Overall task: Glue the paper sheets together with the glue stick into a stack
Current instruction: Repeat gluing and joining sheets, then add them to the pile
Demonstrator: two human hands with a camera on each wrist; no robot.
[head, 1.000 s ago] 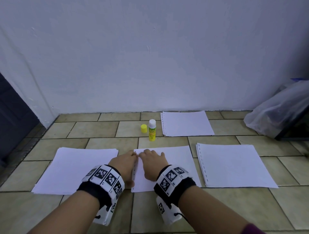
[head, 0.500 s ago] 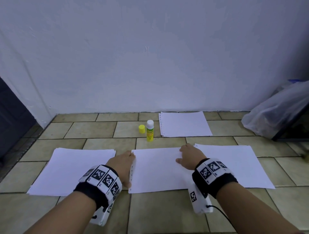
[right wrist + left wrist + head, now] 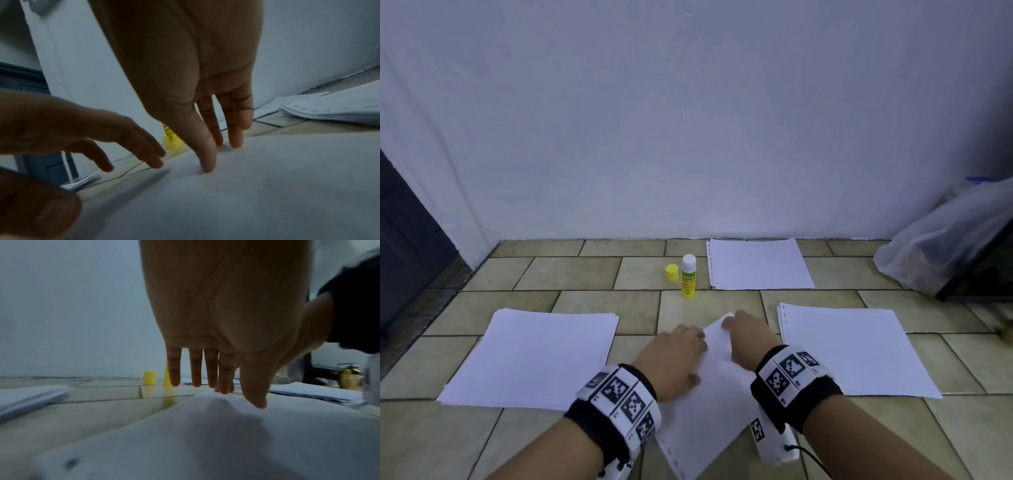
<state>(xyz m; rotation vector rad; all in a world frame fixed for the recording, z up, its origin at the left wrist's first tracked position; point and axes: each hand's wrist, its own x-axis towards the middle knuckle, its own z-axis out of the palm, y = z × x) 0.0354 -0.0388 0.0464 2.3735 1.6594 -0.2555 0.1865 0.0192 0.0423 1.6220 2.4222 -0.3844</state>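
On a tiled floor (image 3: 599, 274) below a pale wall, a paper-gluing job is laid out in separate piles, seemingly so that each sheet can be taken in turn. At far left lies one pile of sheets (image 3: 534, 356), flat and well apart from the work. Next comes the person's left hand (image 3: 671, 356), fingers straight and relaxed, resting flat near the left edge of a tilted sheet (image 3: 705, 421); it grips nothing. That sheet lies skewed on the floor between the wrists, one corner pointing towards the wall, probably being turned or squared by both hands. Beyond it stands the glue stick (image 3: 688, 277), upright and uncapped, its yellow cap (image 3: 672, 273) just beside it on the left, likely kept ready for the next coat. The right hand (image 3: 746, 337) presses straight fingertips (image 3: 207, 165) on the sheet's far corner, likewise open, pinning it rather than pinching it. Behind lies a far pile (image 3: 758, 263) near the wall, its punched edge facing the glue. At right rests a right pile (image 3: 856, 353), and in the corner a plastic bag (image 3: 945, 240).
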